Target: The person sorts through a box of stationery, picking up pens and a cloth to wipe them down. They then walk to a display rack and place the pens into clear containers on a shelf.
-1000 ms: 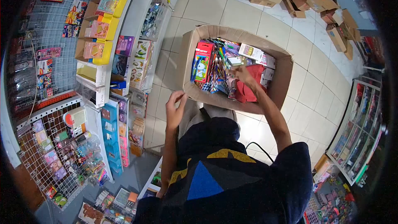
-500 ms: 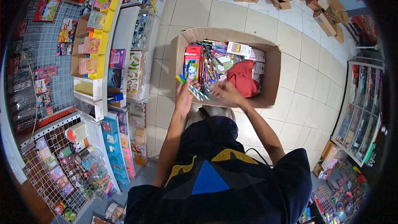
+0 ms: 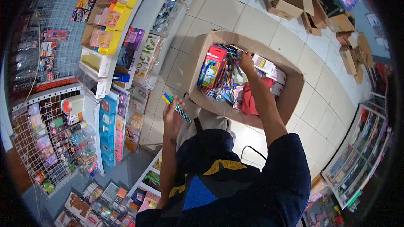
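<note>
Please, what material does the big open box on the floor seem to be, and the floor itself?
The big box looks like corrugated cardboard: matte brown walls with folded flaps. The floor seems to be glazed ceramic tile: pale squares with dark grout lines and a slight shine. The right hand reaches into the box; the left hand holds striped pencils, probably wood.

The person's left hand [image 3: 172,115] is hovering in front of the torso, arm bent at the elbow and forearm rising toward the camera's lower centre; its fingers are curling closed in a grip, thumb pressing across them. The right arm is stretching forward and away from the body, almost straight, in a dark short sleeve. The right hand [image 3: 246,61] is reaching downward at the far end of that arm, fingers bunching together; whether they are pinching anything is unclear.
</note>
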The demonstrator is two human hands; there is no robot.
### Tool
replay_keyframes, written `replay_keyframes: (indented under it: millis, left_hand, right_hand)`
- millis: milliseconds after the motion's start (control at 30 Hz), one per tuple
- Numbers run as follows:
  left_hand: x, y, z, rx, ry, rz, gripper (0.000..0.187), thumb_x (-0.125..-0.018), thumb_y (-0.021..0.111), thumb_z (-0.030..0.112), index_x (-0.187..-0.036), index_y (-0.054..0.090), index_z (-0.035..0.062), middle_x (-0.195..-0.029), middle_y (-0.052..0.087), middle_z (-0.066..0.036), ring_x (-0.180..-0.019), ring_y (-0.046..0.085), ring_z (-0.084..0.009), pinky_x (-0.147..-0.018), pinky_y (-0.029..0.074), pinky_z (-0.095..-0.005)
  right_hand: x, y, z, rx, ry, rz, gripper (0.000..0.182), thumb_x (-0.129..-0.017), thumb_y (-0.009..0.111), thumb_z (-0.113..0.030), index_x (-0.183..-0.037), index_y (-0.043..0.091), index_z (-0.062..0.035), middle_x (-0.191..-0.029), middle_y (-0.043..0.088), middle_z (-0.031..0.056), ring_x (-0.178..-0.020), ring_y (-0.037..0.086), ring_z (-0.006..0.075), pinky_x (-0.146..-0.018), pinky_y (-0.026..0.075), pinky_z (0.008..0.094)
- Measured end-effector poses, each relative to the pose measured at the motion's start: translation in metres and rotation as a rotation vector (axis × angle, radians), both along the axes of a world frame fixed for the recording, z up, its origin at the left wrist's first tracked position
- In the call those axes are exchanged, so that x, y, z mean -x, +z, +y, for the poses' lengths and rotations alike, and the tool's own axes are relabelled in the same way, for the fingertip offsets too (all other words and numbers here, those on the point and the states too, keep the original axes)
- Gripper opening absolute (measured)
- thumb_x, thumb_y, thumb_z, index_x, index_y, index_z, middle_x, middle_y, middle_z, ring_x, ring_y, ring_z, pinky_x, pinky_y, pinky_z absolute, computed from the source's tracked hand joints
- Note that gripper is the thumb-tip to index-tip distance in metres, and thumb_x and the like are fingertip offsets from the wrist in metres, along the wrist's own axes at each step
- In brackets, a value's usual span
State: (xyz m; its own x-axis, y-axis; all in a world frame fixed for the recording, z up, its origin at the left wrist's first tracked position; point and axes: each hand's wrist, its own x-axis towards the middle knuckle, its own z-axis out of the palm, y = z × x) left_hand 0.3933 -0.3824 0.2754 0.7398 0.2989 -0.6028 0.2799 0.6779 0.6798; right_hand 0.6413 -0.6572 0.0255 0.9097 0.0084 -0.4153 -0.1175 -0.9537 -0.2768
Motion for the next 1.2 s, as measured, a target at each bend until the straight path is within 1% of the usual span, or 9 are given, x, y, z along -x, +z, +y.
replay_keyframes:
  millis: [233, 267, 367, 400, 500, 733, 900, 1133, 1200]
  left_hand:
    - [0.014, -0.003, 0.01, -0.058, 0.017, 0.063, 0.027, -0.095, 0.05, 0.017, -0.119, 0.048, 0.0046, -0.105, 0.059, -0.008, -0.096, 0.059, -0.0179, -0.08, 0.051, -0.0355]
    - [0.01, -0.003, 0.012, -0.06, 0.003, 0.049, 0.028, -0.095, 0.05, 0.017, -0.12, 0.048, 0.0044, -0.106, 0.059, -0.008, -0.097, 0.059, -0.0185, -0.081, 0.051, -0.0363]
    - [-0.004, 0.003, 0.016, -0.073, -0.045, -0.015, 0.03, -0.095, 0.05, 0.017, -0.121, 0.047, 0.0026, -0.107, 0.058, -0.01, -0.101, 0.058, -0.0207, -0.085, 0.049, -0.0392]
    - [-0.011, 0.003, 0.017, -0.056, -0.047, -0.02, 0.031, -0.095, 0.05, 0.017, -0.121, 0.046, 0.0018, -0.108, 0.058, -0.011, -0.102, 0.057, -0.0216, -0.087, 0.049, -0.0402]
    - [-0.031, 0.008, 0.02, -0.029, -0.112, -0.043, 0.033, -0.095, 0.049, 0.017, -0.122, 0.045, -0.0004, -0.111, 0.057, -0.014, -0.104, 0.057, -0.0241, -0.09, 0.048, -0.0429]
    - [-0.08, 0.024, -0.008, 0.028, -0.521, -0.182, 0.03, -0.097, 0.045, 0.018, -0.121, 0.045, -0.0012, -0.119, 0.054, -0.018, -0.11, 0.056, -0.0305, -0.095, 0.046, -0.0454]
    - [-0.087, 0.009, -0.036, 0.061, -0.75, -0.193, 0.029, -0.098, 0.044, 0.019, -0.123, 0.045, 0.004, -0.117, 0.056, -0.01, -0.108, 0.055, -0.0184, -0.09, 0.047, -0.0366]
    - [-0.079, 0.019, -0.056, 0.309, -0.598, -0.165, 0.024, -0.097, 0.044, 0.021, -0.117, 0.047, 0.008, -0.1, 0.057, -0.004, -0.087, 0.056, -0.0148, -0.071, 0.047, -0.0329]
    - [-0.079, 0.018, -0.053, 0.34, -0.657, -0.172, 0.024, -0.097, 0.044, 0.021, -0.116, 0.048, 0.0078, -0.093, 0.055, -0.003, -0.078, 0.054, -0.0141, -0.065, 0.045, -0.0316]
  right_hand:
    - [0.004, -0.006, -0.008, 0.127, 0.085, -0.167, 0.028, -0.087, 0.049, -0.014, -0.114, 0.054, -0.0085, -0.124, 0.045, 0.0135, -0.1, 0.06, 0.0345, -0.075, 0.053, 0.046]
    - [0.01, -0.003, -0.01, 0.086, 0.048, -0.295, 0.023, -0.086, 0.051, -0.018, -0.104, 0.061, -0.007, -0.114, 0.056, 0.0133, -0.092, 0.063, 0.0335, -0.075, 0.052, 0.045]
    - [0.022, 0.038, -0.028, -0.16, 0.037, -0.112, 0.026, -0.086, 0.055, -0.026, -0.096, 0.065, -0.0049, -0.093, 0.066, 0.0139, -0.081, 0.065, 0.0338, -0.074, 0.051, 0.0431]
    - [0.03, 0.045, -0.034, -0.451, -0.028, -0.2, 0.026, -0.082, 0.064, -0.025, -0.095, 0.067, -0.0027, -0.081, 0.069, 0.0128, -0.079, 0.067, 0.0269, -0.071, 0.05, 0.0347]
    - [0.059, 0.076, -0.047, -0.637, -0.191, -0.071, 0.026, -0.081, 0.066, -0.026, -0.093, 0.068, -0.003, -0.072, 0.066, 0.0114, -0.069, 0.063, 0.0196, -0.065, 0.048, 0.0318]
    - [0.13, 0.224, 0.008, -1.136, -0.152, -0.098, 0.013, -0.084, 0.067, -0.013, -0.082, 0.063, -0.0007, -0.071, 0.059, 0.0004, -0.067, 0.053, 0.0057, -0.061, 0.044, 0.0235]
    - [0.153, 0.265, 0.062, -1.267, -0.212, -0.011, 0.017, -0.082, 0.071, -0.016, -0.085, 0.065, -0.0004, -0.07, 0.057, -0.0033, -0.063, 0.049, 0.0036, -0.055, 0.04, 0.0208]
    - [0.165, 0.292, 0.071, -0.642, -0.019, -0.598, 0.028, -0.084, 0.066, -0.024, -0.097, 0.066, 0.0006, -0.079, 0.063, 0.0128, -0.07, 0.059, 0.0189, -0.062, 0.047, 0.0311]
    - [0.166, 0.289, 0.062, -0.761, -0.162, -0.561, 0.029, -0.084, 0.066, -0.026, -0.097, 0.066, -0.0006, -0.083, 0.063, 0.0153, -0.072, 0.06, 0.0242, -0.064, 0.048, 0.0345]
